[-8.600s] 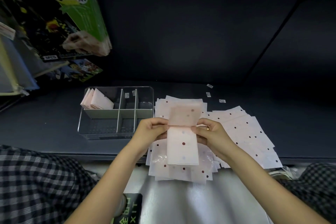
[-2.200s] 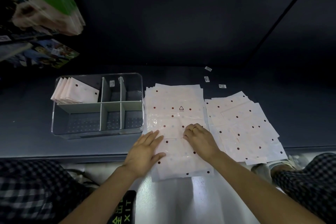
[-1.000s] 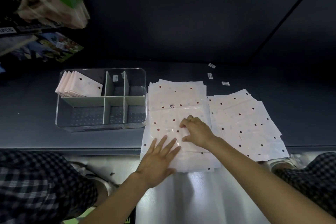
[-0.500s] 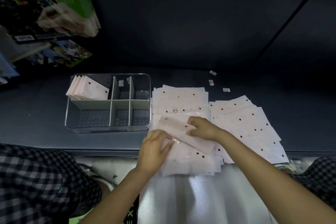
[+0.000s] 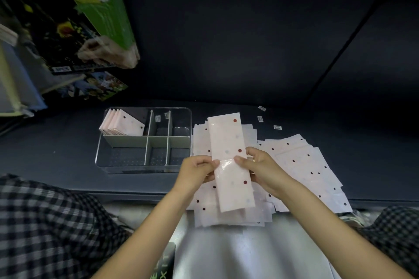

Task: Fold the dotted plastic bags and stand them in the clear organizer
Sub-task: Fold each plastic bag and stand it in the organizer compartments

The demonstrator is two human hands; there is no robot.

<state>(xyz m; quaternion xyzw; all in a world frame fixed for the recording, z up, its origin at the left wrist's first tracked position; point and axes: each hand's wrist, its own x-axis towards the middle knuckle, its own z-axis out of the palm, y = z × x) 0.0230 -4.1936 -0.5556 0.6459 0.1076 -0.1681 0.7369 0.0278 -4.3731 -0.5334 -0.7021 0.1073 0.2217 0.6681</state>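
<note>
A dotted plastic bag [image 5: 230, 161], folded into a long narrow strip, is being held up just right of the clear organizer [image 5: 145, 140], above the nearer stack of flat bags [image 5: 229, 215]. The left hand [image 5: 197, 171] is pinching the strip's left edge at about mid-length, fingers curled around it. The right hand [image 5: 258, 169], wearing a ring, is gripping the opposite edge at the same height, thumb on the front face. The strip is standing nearly upright, leaning slightly, its lower end hanging over the stack.

The organizer is sitting on the dark bench [image 5: 68, 149], its dividers splitting it into several compartments. Folded bags [image 5: 122, 123] are standing on edge in its far-left compartment, leaning against one another. A second spread of flat dotted bags [image 5: 313, 165] is lying further right of the organizer, beyond the right hand, fanned loosely and touching the nearer stack. Three small labels [image 5: 260, 118] are lying on the bench beyond that spread. Up and left of the organizer, a green printed box [image 5: 99, 2] and other colourful packages are leaning.
</note>
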